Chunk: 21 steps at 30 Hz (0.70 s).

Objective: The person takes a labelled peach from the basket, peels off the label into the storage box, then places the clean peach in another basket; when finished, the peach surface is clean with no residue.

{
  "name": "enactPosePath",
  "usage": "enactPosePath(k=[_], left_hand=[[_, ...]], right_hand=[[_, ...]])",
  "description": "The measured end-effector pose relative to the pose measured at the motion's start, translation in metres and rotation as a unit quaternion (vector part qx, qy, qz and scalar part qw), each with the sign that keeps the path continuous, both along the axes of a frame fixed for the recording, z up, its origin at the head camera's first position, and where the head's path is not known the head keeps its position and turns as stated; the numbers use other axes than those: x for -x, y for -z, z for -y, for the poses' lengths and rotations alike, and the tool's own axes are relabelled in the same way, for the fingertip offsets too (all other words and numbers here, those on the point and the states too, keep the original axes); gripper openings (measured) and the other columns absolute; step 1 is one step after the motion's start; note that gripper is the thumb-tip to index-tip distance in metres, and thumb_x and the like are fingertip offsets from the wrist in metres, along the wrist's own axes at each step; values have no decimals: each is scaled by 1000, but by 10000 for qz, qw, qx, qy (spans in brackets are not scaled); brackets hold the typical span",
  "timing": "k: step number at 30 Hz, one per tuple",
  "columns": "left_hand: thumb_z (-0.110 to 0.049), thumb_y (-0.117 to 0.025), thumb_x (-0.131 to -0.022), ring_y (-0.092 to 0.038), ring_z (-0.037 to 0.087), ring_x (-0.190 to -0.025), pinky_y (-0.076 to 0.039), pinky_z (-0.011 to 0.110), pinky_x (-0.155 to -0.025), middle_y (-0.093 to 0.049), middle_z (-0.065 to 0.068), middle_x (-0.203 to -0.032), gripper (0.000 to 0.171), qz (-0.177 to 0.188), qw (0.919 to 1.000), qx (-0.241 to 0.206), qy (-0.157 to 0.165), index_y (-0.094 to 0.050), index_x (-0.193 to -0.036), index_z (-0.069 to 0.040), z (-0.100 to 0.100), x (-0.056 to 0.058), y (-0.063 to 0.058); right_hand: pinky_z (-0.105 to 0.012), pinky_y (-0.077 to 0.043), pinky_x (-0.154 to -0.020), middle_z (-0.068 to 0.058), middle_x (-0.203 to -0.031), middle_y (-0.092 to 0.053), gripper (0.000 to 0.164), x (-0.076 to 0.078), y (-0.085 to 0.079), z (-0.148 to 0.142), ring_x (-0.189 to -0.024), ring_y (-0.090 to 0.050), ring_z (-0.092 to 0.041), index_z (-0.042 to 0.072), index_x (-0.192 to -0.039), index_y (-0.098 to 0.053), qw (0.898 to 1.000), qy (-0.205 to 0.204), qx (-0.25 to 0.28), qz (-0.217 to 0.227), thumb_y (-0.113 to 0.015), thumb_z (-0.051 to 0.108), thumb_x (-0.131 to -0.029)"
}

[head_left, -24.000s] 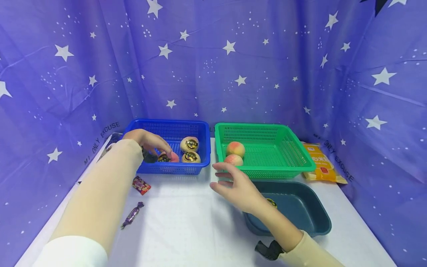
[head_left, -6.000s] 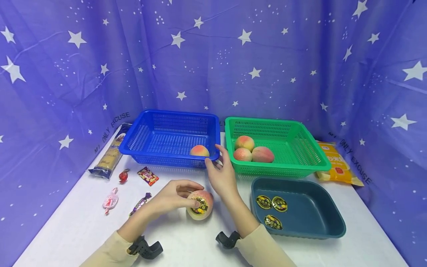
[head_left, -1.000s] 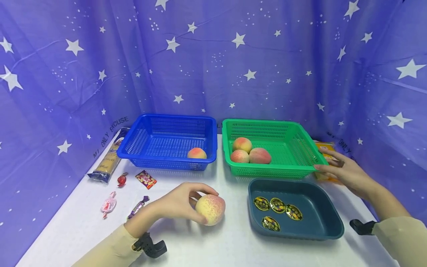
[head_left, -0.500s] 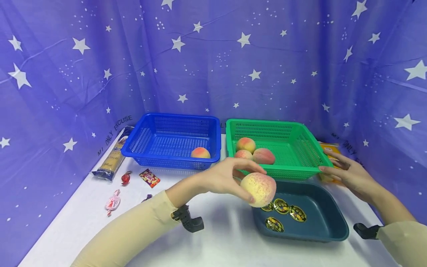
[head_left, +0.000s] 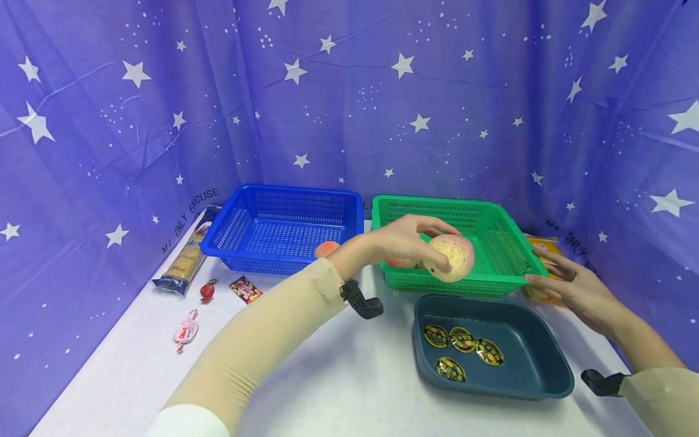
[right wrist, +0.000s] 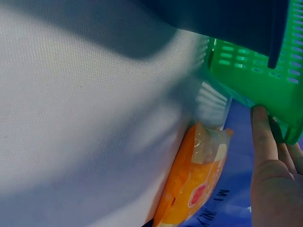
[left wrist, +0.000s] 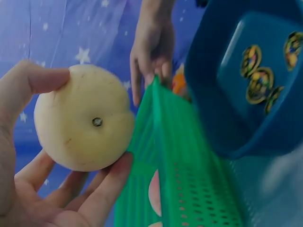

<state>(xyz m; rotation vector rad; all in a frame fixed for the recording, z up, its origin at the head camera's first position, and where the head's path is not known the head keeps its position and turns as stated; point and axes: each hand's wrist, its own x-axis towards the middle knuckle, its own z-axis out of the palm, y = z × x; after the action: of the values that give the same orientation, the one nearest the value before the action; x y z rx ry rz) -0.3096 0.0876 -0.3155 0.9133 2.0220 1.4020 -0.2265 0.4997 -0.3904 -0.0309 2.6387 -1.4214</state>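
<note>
My left hand [head_left: 401, 240] holds a peach [head_left: 457, 258] between thumb and fingers, up over the front of the green basket [head_left: 499, 249]. In the left wrist view, the pale end of that peach [left wrist: 85, 118] shows its small dark stem spot. Part of another peach [head_left: 400, 263] shows in the green basket; the others there are hidden behind my hand. My right hand [head_left: 584, 294] holds the basket's front right corner, thumb at the front and fingers along the side. In the right wrist view, the fingers [right wrist: 264, 137] press against the green wall.
A dark teal tub [head_left: 524, 358] with several round black-and-gold stickers [head_left: 488, 352] stands in front. The blue basket [head_left: 284, 240] holds one peach [head_left: 327, 249]. Wrapped candies [head_left: 185, 331] and a pasta packet [head_left: 188, 258] lie left. An orange packet [right wrist: 194, 184] lies right, below my right hand.
My left hand has carried the peach from the table's middle, rightward and forward past the tub, to above the green basket. My right hand stays at the basket's corner.
</note>
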Motion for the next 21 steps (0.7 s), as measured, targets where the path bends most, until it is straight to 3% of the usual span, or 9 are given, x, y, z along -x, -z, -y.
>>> enactPosePath(k=[7, 11, 14, 18, 21], left_hand=[[-22, -96, -84, -66, 16, -119, -66, 45, -103, -71, -2, -129, 56, 659, 9978, 40, -25, -76, -136, -29, -15, 27, -4], [-23, -95, -85, -68, 16, -114, -66, 44, -101, -71, -3, -125, 55, 803, 9964, -21, -261, -75, -136, -29, -27, 35, 0], [-27, -95, -86, -67, 13, -111, -64, 48, -105, -70, -8, -124, 57, 677, 9963, -31, -533, -73, -139, -29, -37, 37, 6], [-29, -94, -87, -64, 11, -109, -61, 53, -109, -69, -11, -123, 59, 743, 9938, -118, -823, -71, -141, -27, -51, 40, 13], [-24, -94, -87, -67, 14, -107, -62, 52, -107, -70, -7, -120, 54, 1179, 9868, -321, -1065, -72, -136, -26, -60, 42, 17]], right_hand=[[-12, -57, -94, -35, -182, -9, 84, 0, -1, 0, -150, -36, -1, 35, -180, -7, 9999, 50, -94, 43, -61, 30, -116], [-9, -54, -91, -36, -182, -8, 85, -1, -1, 1, -167, -24, -33, 34, -180, -5, 9998, 57, -170, 75, -61, 32, -115], [-8, -52, -90, -36, -182, -8, 85, -1, 0, 1, -168, -18, -42, 34, -180, -5, 9997, 63, -201, 87, -61, 33, -115], [-10, -54, -91, -37, -181, -12, 86, -2, 0, -1, -162, -31, -27, 33, -180, -5, 9994, 105, -312, 63, -61, 34, -115], [-12, -56, -92, -37, -180, -14, 86, -1, -1, -1, -155, -37, -18, 33, -180, -6, 9993, 145, -330, 52, -62, 35, -115]])
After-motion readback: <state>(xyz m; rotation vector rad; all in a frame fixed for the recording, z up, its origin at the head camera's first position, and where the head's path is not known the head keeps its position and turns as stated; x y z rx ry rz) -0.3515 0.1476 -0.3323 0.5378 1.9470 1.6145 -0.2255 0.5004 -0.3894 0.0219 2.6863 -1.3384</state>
